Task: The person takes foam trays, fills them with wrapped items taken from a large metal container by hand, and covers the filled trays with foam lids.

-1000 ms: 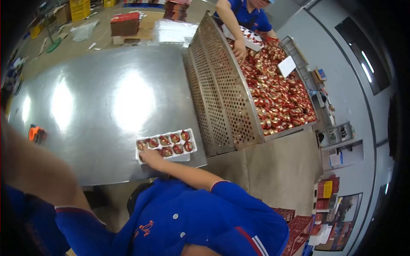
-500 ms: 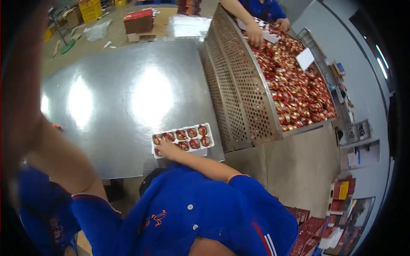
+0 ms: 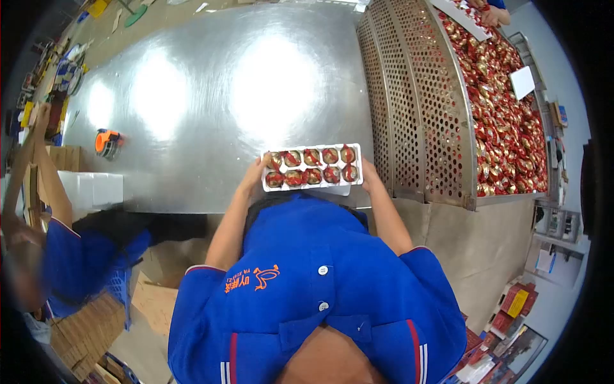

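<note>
A white tray (image 3: 320, 187) with two rows of round pieces wrapped in red and gold foil is level in front of my chest, at the table's near edge. My left hand (image 3: 255, 174) grips its left end, and my right hand (image 3: 368, 174) holds the right end; some fingers are hidden behind the tray. Every visible pocket contains a wrapped piece (image 3: 312, 157). Under the tray's near side, part of another white piece (image 3: 336, 191) shows.
A metal table (image 3: 204, 153) bears an orange tape dispenser (image 3: 107, 142). At right, a perforated metal bin (image 3: 409, 96) holds a heap of foil-wrapped pieces (image 3: 505, 134). A co-worker's hand (image 3: 492, 16) is over its far end. Another person (image 3: 96, 256) is at left beside a white box (image 3: 93, 189).
My left hand has come down from its raised position to the tray's left end. My right hand has moved from the wrapped pieces to the right end. The view has shifted left.
</note>
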`<move>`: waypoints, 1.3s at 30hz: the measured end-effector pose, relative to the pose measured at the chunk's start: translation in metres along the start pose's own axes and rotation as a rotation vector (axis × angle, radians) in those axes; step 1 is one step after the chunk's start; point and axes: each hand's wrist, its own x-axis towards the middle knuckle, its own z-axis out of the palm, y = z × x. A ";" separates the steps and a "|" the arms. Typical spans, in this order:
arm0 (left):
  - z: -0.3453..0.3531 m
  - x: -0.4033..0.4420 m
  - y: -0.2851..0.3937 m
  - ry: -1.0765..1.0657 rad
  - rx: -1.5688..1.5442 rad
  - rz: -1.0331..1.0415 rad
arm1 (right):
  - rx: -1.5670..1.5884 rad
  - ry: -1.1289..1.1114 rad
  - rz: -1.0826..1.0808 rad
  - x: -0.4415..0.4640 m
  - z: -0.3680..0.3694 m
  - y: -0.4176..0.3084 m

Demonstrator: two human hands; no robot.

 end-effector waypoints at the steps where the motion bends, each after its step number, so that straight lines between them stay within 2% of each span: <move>1: -0.005 -0.004 0.003 -0.077 -0.189 -0.084 | 0.027 -0.154 0.037 -0.009 0.003 -0.004; 2: -0.014 -0.005 0.002 -0.172 -0.253 -0.133 | 0.052 -0.289 0.053 -0.008 -0.001 -0.002; 5: -0.018 -0.024 0.004 -0.134 -0.452 -0.057 | 0.169 -0.302 0.040 -0.011 0.011 0.002; 7: -0.028 -0.022 -0.012 -0.165 -0.572 -0.030 | 0.085 -0.195 -0.246 -0.013 0.021 -0.004; 9: -0.026 -0.037 -0.005 -0.074 -0.523 0.212 | 0.085 -0.129 -0.372 -0.026 0.034 -0.020; 10: -0.025 -0.042 -0.004 -0.061 -0.599 0.229 | 0.120 -0.184 -0.402 -0.034 0.040 -0.030; 14: -0.026 -0.055 -0.006 -0.032 -0.759 0.296 | 0.094 -0.296 -0.442 -0.045 0.051 -0.053; 16: -0.032 -0.058 -0.007 -0.020 -0.819 0.345 | 0.153 -0.455 -0.370 -0.051 0.055 -0.063; 17: -0.033 -0.060 -0.004 -0.027 -0.823 0.342 | 0.149 -0.447 -0.372 -0.048 0.056 -0.064; 19: -0.037 -0.069 0.004 -0.066 -0.844 0.391 | 0.050 -0.296 -0.511 -0.040 0.062 -0.069; 20: -0.042 -0.064 0.001 -0.067 -0.783 0.415 | -0.165 -0.114 -0.698 -0.035 0.066 -0.075; 22: -0.041 -0.055 0.001 -0.042 -0.670 0.336 | -0.332 0.399 -1.287 -0.032 0.075 -0.103; 23: -0.040 -0.052 0.004 -0.016 -0.551 0.256 | -0.307 0.610 -1.185 -0.052 0.081 -0.126; 24: -0.040 -0.040 -0.003 0.026 -0.519 0.214 | 0.033 0.560 -1.001 -0.053 0.081 -0.145; 25: -0.037 -0.020 -0.016 0.169 -0.446 0.144 | 0.184 0.422 -0.877 -0.056 0.078 -0.158; 27: -0.039 -0.008 -0.026 0.092 -0.762 -0.083 | 0.357 0.269 -0.480 -0.059 0.087 -0.165; 29: -0.042 0.009 -0.042 0.106 -0.728 -0.017 | -0.093 0.031 -0.277 -0.022 0.073 -0.134; 31: -0.032 -0.003 -0.029 -0.018 -0.803 0.101 | -0.808 0.120 -0.479 0.015 0.070 -0.064; 32: -0.029 -0.021 -0.008 0.000 -0.712 0.008 | -0.950 0.188 -0.513 0.002 0.080 -0.046; 33: -0.027 -0.021 -0.009 0.007 -0.721 0.013 | -1.091 0.253 -0.550 -0.010 0.087 -0.032; 37: -0.030 -0.024 -0.003 0.057 -0.592 -0.061 | -1.191 0.317 -0.677 -0.019 0.086 -0.019; 39: -0.024 -0.038 0.019 0.040 -0.479 -0.143 | -1.011 0.154 -0.592 -0.021 0.071 -0.020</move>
